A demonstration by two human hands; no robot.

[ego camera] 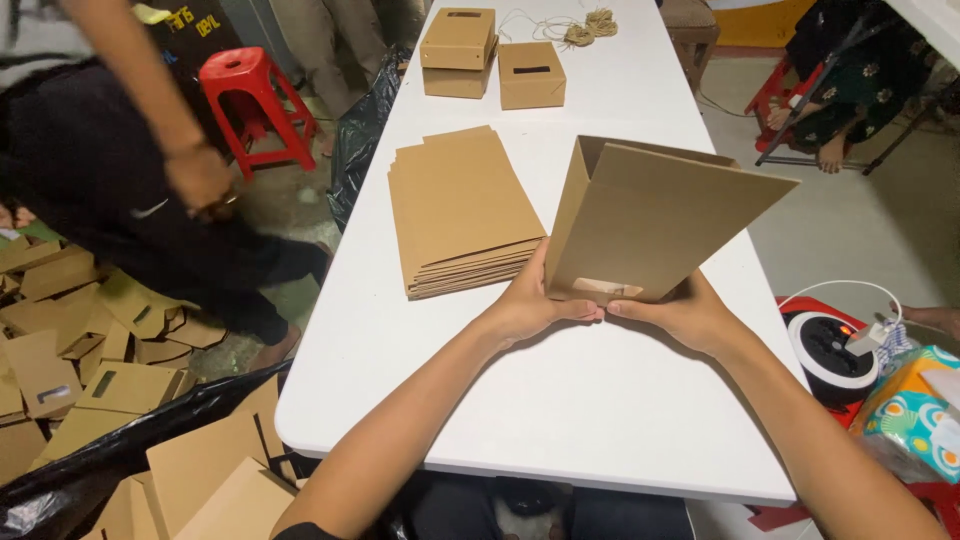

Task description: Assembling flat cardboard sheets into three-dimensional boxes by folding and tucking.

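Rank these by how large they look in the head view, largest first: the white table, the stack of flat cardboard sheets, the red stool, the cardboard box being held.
1. White table
2. Held cardboard box and stack of flat sheets: look alike; nearness makes it unsure.
3. Red stool

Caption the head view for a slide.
Both hands, left hand and right hand, hold a brown cardboard sleeve over a white table.
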